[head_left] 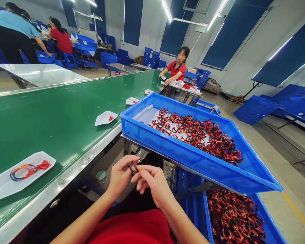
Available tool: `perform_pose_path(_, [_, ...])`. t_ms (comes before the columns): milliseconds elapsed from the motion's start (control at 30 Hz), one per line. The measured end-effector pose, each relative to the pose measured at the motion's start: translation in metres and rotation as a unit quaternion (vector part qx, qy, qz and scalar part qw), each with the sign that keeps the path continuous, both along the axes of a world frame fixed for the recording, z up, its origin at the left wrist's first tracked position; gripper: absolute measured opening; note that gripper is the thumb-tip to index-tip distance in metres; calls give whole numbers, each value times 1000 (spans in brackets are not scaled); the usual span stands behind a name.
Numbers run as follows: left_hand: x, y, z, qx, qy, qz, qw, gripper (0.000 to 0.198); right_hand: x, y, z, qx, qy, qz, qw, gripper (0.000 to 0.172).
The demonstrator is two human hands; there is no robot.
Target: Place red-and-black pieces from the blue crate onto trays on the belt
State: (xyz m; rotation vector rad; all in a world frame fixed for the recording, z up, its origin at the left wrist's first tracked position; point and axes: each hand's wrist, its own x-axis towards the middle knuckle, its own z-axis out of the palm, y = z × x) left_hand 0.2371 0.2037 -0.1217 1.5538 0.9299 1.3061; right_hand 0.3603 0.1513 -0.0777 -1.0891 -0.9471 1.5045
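Between both hands, over my lap, is a small dark cord bracelet (pixel 133 166) with a bit of red in it. My left hand (pixel 120 174) pinches its far side with thumb and forefinger. My right hand (pixel 152 181) grips the near side with thumb and forefinger, its other fingers curled below. Just beyond the hands stands a blue tray (pixel 147 134) holding many similar red, orange and black bracelets (pixel 193 128) on white sheeting. To the left, a white paper (pixel 32 184) on the belt carries an orange and dark bracelet (pixel 22 172) with a red tassel (pixel 43 165).
A green conveyor belt (pixel 73 112) with a metal edge runs along my left. More white papers (pixel 103 119) with red pieces lie farther along it. A lower blue crate (pixel 270 217) of bracelets is at my right. A co-worker in red (pixel 177 69) reaches over the belt ahead.
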Motion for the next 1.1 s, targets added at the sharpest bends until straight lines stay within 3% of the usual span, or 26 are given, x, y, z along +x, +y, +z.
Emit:
perform_pose_path(133, [1,2,-8,-22,16,-25,999,17,1,2,-9,-3,-48,-3,999,32])
perform_pose_path(200, [3,-2,-14,-52,37,-99,993,21,15,-2,-15,-7,-88,-23,996,29])
perform_pose_path(300, [10,-13,-25,-129,52,-249,958,41,61,-23,-32,-31,-117,-101,988,28])
perform_pose_path(367, [16,-18,-35,-169,63,-298,937,49,99,-50,-52,-62,-140,-182,971,29])
perform_pose_path(500, [29,-20,-57,-204,149,-334,908,36,151,-117,-108,-175,-226,-286,915,34])
perform_pose_path(633, [37,-20,-65,-188,202,-350,895,29,160,-157,-164,-262,-249,-281,889,24])
perform_pose_path(700, [37,-20,-65,-179,219,-348,894,29,159,-165,-180,-291,-256,-261,884,17])
perform_pose_path(767, [35,-19,-65,-173,233,-343,894,29,161,-168,-185,-309,-261,-238,883,23])
perform_pose_path(867, [33,-18,-69,-179,230,-328,899,31,165,-163,-163,-317,-261,-200,890,36])
perform_pose_path(933, [32,-18,-73,-186,217,-318,904,31,165,-151,-123,-285,-262,-166,907,37])
perform_pose_path(967, [32,-18,-74,-188,210,-316,906,30,164,-143,-96,-250,-265,-143,920,34])
perform_pose_path(1033, [31,-19,-76,-186,199,-316,909,29,156,-124,-28,-91,-311,-98,941,31])
perform_pose_path(1100, [28,-20,-74,-184,190,-314,912,27,146,-102,43,38,-371,-91,923,28])
